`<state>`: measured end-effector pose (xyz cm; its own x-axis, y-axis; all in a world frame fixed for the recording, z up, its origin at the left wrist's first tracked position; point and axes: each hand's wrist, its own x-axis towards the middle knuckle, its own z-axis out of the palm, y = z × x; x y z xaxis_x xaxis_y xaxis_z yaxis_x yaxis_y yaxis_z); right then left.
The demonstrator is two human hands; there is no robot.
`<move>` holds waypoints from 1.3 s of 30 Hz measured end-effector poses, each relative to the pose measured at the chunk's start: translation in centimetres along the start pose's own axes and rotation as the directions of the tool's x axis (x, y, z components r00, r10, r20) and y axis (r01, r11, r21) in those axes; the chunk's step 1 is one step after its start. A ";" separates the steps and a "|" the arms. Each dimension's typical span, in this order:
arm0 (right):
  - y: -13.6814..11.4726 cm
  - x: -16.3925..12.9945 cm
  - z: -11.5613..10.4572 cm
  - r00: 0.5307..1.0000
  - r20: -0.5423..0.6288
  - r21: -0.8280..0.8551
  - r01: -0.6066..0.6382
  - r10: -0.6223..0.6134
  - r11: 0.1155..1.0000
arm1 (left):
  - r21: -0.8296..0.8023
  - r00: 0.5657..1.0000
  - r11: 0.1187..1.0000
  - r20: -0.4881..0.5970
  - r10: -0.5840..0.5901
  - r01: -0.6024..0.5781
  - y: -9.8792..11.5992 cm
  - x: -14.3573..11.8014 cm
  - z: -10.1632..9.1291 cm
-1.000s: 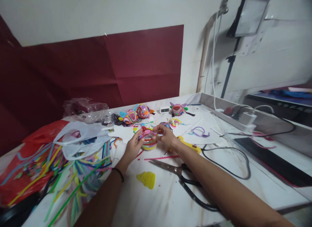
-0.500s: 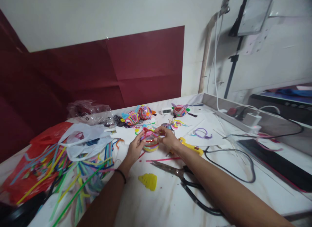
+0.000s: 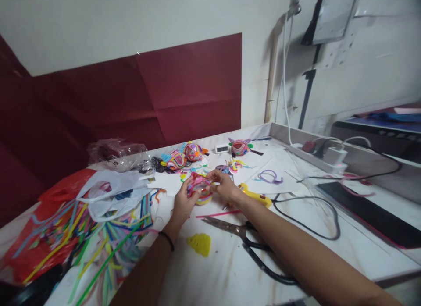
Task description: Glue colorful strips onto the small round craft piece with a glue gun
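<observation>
Both my hands meet over a small round craft piece [image 3: 201, 191] wound from pink, red and yellow pipe cleaners, resting on the white table [image 3: 226, 271]. My left hand [image 3: 184, 201] cups its left side with fingers curled around it. My right hand [image 3: 223, 184] pinches its upper right edge. A yellow glue gun [image 3: 255, 195] lies just right of my right wrist. Black-handled scissors [image 3: 250, 244] lie under my right forearm, and a yellow pipe-cleaner shape [image 3: 199, 243] sits nearer me.
Loose coloured pipe cleaners [image 3: 98, 236] spill from red and white plastic bags [image 3: 108, 187] at left. Three finished colourful figures [image 3: 184, 156] and a small white clock [image 3: 221, 148] stand at the back. A black cable [image 3: 312, 209], power strip [image 3: 322, 159] and dark tablet [image 3: 368, 209] lie right.
My left hand has closed further around the craft piece and my right hand has shifted slightly on its top edge. The view has drifted a little.
</observation>
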<state>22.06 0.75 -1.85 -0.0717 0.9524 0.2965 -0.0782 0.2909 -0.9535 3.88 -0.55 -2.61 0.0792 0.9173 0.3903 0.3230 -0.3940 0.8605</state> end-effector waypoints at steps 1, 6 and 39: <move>-0.1 0.0 0.0 1.000 -0.002 0.008 -0.005 0.005 1.000 | 0.011 1.000 1.000 -0.001 0.001 -0.001 0.1 0.0 0.0; -0.3 0.1 0.1 0.999 -0.002 0.059 -0.035 0.035 0.998 | 0.025 1.000 1.000 0.002 0.008 -0.008 0.6 0.0 0.0; -0.5 -0.4 0.7 0.997 -0.065 0.027 -0.028 0.030 0.999 | 0.132 0.996 0.991 -0.087 0.004 0.007 1.4 -0.6 0.6</move>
<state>21.47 0.12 -1.44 -0.0095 0.9645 0.2640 -0.1027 0.2617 -0.9597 4.88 -1.63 -1.89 -0.0013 0.9071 0.4209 0.4451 -0.3764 0.8125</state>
